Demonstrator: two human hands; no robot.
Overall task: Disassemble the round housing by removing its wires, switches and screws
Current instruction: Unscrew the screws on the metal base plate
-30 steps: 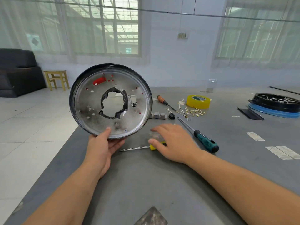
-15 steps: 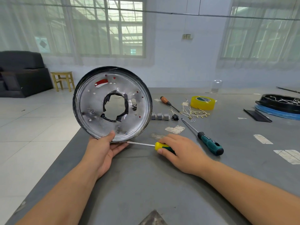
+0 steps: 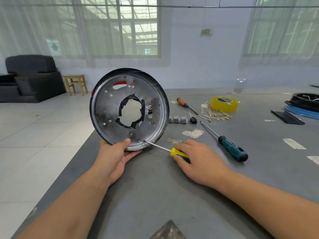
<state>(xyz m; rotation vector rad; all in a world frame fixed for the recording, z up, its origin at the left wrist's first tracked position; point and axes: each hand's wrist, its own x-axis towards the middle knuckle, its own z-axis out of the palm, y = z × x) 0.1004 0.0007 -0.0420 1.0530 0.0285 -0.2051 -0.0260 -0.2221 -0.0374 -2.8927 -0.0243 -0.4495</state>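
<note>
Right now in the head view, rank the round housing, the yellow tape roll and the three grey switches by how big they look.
1. round housing, by far the largest, though held up nearer the camera
2. yellow tape roll
3. grey switches, each the smallest

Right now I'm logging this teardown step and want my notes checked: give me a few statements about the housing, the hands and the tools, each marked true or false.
1. The left hand holds the round housing upright by its lower rim. True.
2. The right hand grips the teal-handled screwdriver. False: it grips the yellow-handled screwdriver; the teal one lies on the table.
3. The yellow-handled screwdriver's tip meets the housing near its bottom edge. True.
4. The roll of yellow tape sits inside the housing. False: it rests on the table, to the right.
5. The orange-handled screwdriver lies untouched. True.
</note>
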